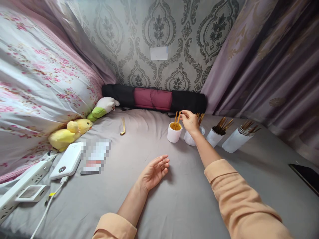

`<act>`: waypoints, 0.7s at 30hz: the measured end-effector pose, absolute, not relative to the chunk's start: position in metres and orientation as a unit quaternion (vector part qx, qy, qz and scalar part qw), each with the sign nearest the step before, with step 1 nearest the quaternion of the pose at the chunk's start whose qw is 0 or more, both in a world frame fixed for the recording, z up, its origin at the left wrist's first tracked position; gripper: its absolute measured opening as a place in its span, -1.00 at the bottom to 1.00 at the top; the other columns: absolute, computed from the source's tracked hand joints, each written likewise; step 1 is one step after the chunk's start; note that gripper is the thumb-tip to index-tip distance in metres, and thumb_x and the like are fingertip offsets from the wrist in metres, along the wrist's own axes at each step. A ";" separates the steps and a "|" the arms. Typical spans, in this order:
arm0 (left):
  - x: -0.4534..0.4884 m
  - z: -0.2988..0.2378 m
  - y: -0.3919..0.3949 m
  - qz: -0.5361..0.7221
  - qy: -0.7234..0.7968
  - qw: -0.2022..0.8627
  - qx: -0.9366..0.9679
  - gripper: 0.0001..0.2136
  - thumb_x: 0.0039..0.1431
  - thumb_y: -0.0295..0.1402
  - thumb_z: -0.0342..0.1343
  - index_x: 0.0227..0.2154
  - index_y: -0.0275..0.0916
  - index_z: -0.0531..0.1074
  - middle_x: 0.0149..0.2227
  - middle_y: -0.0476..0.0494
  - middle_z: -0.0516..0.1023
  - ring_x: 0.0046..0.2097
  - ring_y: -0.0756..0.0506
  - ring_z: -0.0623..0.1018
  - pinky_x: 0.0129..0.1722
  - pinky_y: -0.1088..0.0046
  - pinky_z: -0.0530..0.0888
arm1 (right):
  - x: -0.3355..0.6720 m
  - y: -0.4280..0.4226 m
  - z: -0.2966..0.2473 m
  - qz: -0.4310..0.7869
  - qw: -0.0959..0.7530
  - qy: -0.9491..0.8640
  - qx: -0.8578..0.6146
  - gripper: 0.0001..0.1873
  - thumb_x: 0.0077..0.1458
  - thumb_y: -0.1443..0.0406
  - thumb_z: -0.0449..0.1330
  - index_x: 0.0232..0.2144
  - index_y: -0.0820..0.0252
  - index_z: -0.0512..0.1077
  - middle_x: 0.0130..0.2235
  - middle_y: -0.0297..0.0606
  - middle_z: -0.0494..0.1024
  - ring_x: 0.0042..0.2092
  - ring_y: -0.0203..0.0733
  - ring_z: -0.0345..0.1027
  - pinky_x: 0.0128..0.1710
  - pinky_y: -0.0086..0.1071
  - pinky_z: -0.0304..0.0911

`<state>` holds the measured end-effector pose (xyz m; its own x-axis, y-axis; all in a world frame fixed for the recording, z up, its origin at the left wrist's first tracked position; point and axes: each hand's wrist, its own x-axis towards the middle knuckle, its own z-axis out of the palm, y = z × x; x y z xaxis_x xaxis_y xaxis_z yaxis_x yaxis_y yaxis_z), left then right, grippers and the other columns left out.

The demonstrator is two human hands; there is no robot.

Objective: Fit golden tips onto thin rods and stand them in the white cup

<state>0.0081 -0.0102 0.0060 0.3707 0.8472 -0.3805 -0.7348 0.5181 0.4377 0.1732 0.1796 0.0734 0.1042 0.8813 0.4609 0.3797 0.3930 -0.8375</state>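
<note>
- Slim wooden sticks (175, 119) stand, leaning slightly, in a small white cup with a yellow inside (174, 136), the leftmost of four containers in a row.
- My right hand (190, 122) is at their tops, thumb and fingertips drawn close together beside the nearest stick; I cannot tell whether they pinch it.
- Handled well, I judge, this calls for a light grip near the top and a straight, vertical motion, since the cup looks light enough to tip.
- Just right of it, partly behind my wrist, is a second white container (189, 139); a third (213, 138) and fourth (233, 141) stand beyond, also holding sticks. My sleeve should clear them.
- My left hand (156, 169) rests palm up, fingers loosely curled and empty, nearer me; it could steady the cup.
- Everything stands on a grey bedsheet (129, 196), soft footing that favours slow movements.
</note>
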 end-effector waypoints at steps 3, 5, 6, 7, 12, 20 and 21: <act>0.008 0.006 -0.010 0.481 0.282 0.825 0.094 -0.77 0.01 -0.43 0.10 -0.22 -0.35 0.39 -0.31 -0.16 0.46 -0.35 0.04 0.46 -0.37 0.56 0.40 | 0.174 0.179 0.073 0.229 0.547 -0.626 -0.506 -0.73 -0.04 0.36 0.01 -0.25 0.27 0.38 -0.34 -0.16 0.53 -0.39 -0.23 0.45 -0.34 -0.32 0.36; 0.008 0.006 -0.010 0.481 0.280 0.826 0.093 -0.77 0.01 -0.43 0.09 -0.22 -0.36 0.39 -0.31 -0.16 0.46 -0.35 0.04 0.45 -0.38 0.56 0.40 | 0.175 0.179 0.073 0.227 0.546 -0.628 -0.506 -0.73 -0.04 0.36 0.01 -0.24 0.27 0.37 -0.33 -0.16 0.53 -0.39 -0.23 0.45 -0.35 -0.32 0.36; 0.008 0.006 -0.010 0.481 0.279 0.826 0.094 -0.77 0.01 -0.43 0.09 -0.23 -0.36 0.39 -0.31 -0.17 0.46 -0.35 0.04 0.45 -0.38 0.57 0.40 | 0.175 0.179 0.072 0.225 0.545 -0.629 -0.506 -0.73 -0.04 0.36 0.01 -0.24 0.26 0.37 -0.33 -0.16 0.53 -0.39 -0.24 0.45 -0.35 -0.32 0.36; 0.008 0.006 -0.010 0.482 0.280 0.825 0.095 -0.77 0.01 -0.43 0.09 -0.23 -0.36 0.39 -0.31 -0.17 0.46 -0.35 0.04 0.45 -0.38 0.57 0.40 | 0.176 0.179 0.071 0.224 0.544 -0.631 -0.506 -0.73 -0.04 0.36 0.00 -0.24 0.26 0.37 -0.33 -0.17 0.53 -0.39 -0.24 0.44 -0.35 -0.32 0.36; 0.008 0.008 -0.010 0.481 0.284 0.824 0.095 -0.79 0.01 -0.43 0.09 -0.24 -0.36 0.39 -0.32 -0.18 0.46 -0.36 0.04 0.46 -0.38 0.57 0.40 | 0.178 0.181 0.066 0.217 0.540 -0.632 -0.511 -0.73 -0.04 0.35 0.01 -0.24 0.24 0.37 -0.33 -0.19 0.53 -0.40 -0.25 0.44 -0.35 -0.31 0.35; 0.007 0.006 -0.010 0.481 0.275 0.828 0.090 -0.78 0.01 -0.44 0.09 -0.24 -0.37 0.39 -0.32 -0.17 0.46 -0.36 0.04 0.46 -0.38 0.56 0.40 | 0.180 0.178 0.066 0.209 0.543 -0.629 -0.515 -0.73 -0.03 0.34 0.00 -0.24 0.24 0.37 -0.34 -0.18 0.53 -0.41 -0.25 0.44 -0.34 -0.29 0.35; 0.007 0.006 -0.010 0.481 0.273 0.828 0.089 -0.78 0.01 -0.44 0.09 -0.24 -0.37 0.39 -0.32 -0.17 0.46 -0.36 0.04 0.46 -0.38 0.56 0.40 | 0.180 0.177 0.067 0.209 0.545 -0.628 -0.514 -0.73 -0.03 0.34 0.00 -0.25 0.25 0.37 -0.34 -0.18 0.52 -0.41 -0.25 0.44 -0.34 -0.29 0.35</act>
